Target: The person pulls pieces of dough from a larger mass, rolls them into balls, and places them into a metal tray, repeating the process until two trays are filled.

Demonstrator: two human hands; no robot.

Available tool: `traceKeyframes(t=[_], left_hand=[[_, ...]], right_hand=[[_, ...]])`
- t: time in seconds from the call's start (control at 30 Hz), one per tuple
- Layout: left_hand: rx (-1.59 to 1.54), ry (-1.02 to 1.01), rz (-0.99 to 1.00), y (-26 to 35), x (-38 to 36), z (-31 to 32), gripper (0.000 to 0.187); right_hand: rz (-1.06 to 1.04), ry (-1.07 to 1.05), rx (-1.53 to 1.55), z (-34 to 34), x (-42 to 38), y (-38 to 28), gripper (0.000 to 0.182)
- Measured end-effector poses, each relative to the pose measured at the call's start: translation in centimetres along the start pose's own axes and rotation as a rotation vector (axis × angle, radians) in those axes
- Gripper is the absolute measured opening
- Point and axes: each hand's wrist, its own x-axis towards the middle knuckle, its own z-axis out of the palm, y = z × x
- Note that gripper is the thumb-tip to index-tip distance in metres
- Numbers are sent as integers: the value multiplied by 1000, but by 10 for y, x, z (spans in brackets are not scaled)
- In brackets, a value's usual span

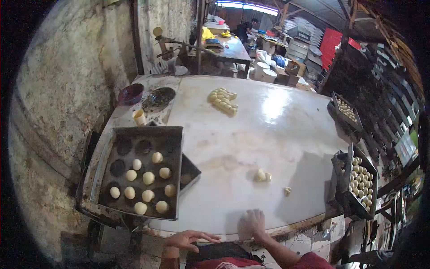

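Note:
My right hand [254, 224] is pressed down near the table's front edge, its fingers curled together and slightly blurred. Whatever lies under the palm is hidden. Held low over the front edge, my left hand [190, 240] has its fingers stretched out and holds nothing. Beyond the right hand sit a small clump of dough pieces [262, 175] and a smaller dough scrap [287, 191]. To the left, a dark metal tray [179, 148] carries several round dough balls [148, 178]. Farther back on the white table [215, 130] lies a group of cut dough pieces [222, 101].
Stacked trays [337, 179] with many dough balls stand at the right edge, and another filled tray [346, 110] is behind them. A reddish bowl [131, 94] and a yellowish cup [139, 117] are back left. One person [244, 31] stands far behind.

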Motion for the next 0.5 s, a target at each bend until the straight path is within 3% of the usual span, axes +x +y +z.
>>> traceKeyframes(t=[0.1, 0.13, 0.17, 0.27, 0.33, 0.37, 0.43, 0.47, 0.5], left_hand=[[273, -55, 4, 1, 45, 0, 53], [298, -85, 50, -4, 58, -1, 54], [281, -64, 22, 0, 68, 6, 52], [306, -78, -32, 2, 76, 16, 49], [284, -22, -24, -4, 61, 17, 50], [255, 14, -27, -6, 49, 18, 52], [160, 46, -7, -22, 20, 8, 52], [65, 65, 16, -32, 5, 3, 53], [46, 93, 34, -38, -5, -2, 53]], right_hand=[[-107, 124, -71, 22, 54, 9, 34], [16, 168, 56, 16, 75, -17, 27], [-110, 80, 36, 25, 88, -26, 21], [-46, 77, 214, 31, 63, -65, 16], [-236, 93, 308, 39, 16, -45, 19], [-291, 19, 212, 41, -2, -19, 26], [-120, -417, -208, 46, -5, 33, 27], [-169, -157, -31, 14, 15, 29, 20], [-85, 77, -73, 15, 38, 25, 19]])
